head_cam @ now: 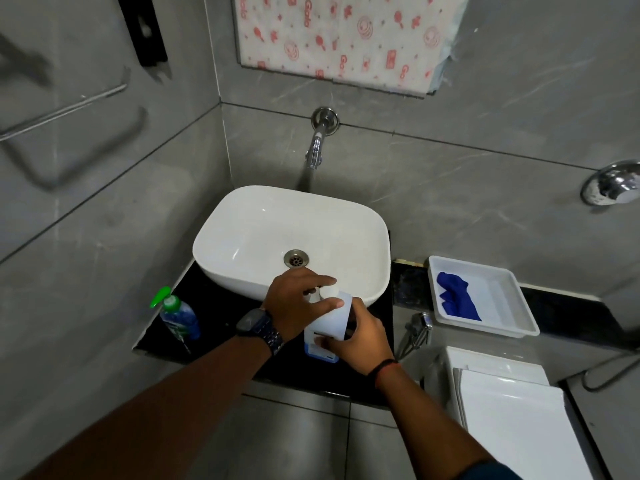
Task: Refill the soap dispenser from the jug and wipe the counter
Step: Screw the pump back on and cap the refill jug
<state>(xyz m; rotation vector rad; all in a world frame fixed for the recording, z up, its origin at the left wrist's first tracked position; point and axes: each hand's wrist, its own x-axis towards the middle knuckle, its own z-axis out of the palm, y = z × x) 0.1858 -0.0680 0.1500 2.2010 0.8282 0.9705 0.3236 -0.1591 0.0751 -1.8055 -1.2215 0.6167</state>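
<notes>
Near edge: right hand [356, 336] is wrapping round the lower body of the white jug [327, 327], which is standing on the black counter [221, 327]. The left hand [298, 299], watch on its wrist, is pinching the jug's white cap [329, 292] from above. The soap dispenser [178, 317], green pump, is standing well to the left on the same counter, untouched. The white basin [242, 237] is sitting just behind the jug. Farther right, a blue cloth [455, 296] is lying in a white tray [498, 296]. The wall tap [317, 143] is hanging over the basin.
</notes>
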